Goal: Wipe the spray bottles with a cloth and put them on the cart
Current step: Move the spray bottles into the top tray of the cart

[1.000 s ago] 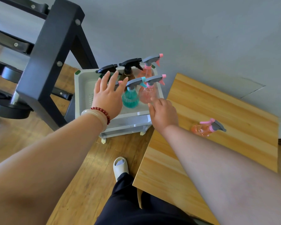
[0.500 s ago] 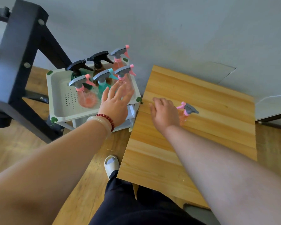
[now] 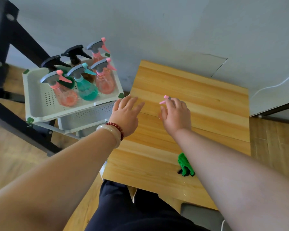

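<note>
Green cloth, pink-triggered spray bottle, teal bottle, white perforated cart, yellow wood-grain table, dark red bracelet

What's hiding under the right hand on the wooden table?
Only the pink trigger and nozzle tip of a spray bottle poke out past the right hand. The hand covers the bottle's body, so whether the fingers grip it cannot be seen.

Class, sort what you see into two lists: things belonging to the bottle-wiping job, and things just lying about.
Job: green cloth; spray bottle under the right hand; loaded bottles; white cart; wooden table.

Lying about: black metal frame; white cable.
</note>
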Demonstrator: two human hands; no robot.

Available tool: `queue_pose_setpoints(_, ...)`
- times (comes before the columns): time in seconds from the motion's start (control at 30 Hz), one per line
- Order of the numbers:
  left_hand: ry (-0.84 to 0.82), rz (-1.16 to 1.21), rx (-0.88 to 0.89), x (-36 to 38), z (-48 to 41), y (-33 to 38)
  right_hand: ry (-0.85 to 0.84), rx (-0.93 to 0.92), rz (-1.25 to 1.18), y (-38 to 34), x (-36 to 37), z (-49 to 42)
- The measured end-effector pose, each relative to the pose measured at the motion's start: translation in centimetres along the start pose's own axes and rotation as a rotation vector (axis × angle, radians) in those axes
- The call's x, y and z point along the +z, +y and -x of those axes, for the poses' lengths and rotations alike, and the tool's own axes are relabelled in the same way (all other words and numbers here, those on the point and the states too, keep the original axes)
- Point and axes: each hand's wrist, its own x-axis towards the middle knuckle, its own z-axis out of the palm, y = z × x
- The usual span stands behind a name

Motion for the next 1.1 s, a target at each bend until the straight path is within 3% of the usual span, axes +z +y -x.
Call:
queue_pose_setpoints(0.2,-0.043,0.066,-0.035,1.6,-1.6,2.8,-0.047,0.037,0.040,4.1,-0.2,-1.3)
queue_pose_setpoints(0.43,-0.071,0.317,-0.155,1.7,-5.0,6.9,-0.195,0.060,0.004,7.5,-0.1,-3.1)
queue_pose_setpoints(0.7,-0.070,0.698,-0.247,2.6,-8.1,9.3,-0.316,0.117,-0.134,7.8,0.4,-3.8)
queue_pose_setpoints(0.83,-0.061,0.742,-0.233,2.8,-8.5,9.1,-0.382,0.076,-0.105,7.5,0.7,-2.7)
queue_pose_setpoints(0.93,-0.011,0.682,-0.265,3.1,-8.0,8.2,-0.215,0.074,-0.231,8.5,0.9,-2.1)
queue_pose_setpoints(1.03,-0.013,0.656,-0.335,3.7,-7.2,7.0,0.102,-0.160,-0.105,9.9,1.4,-2.5)
queue_pose_setpoints(1.1,-0.033,0.650,-0.363,4.3,-6.5,6.4,0.041,-0.348,0.003,10.3,1.5,-3.7)
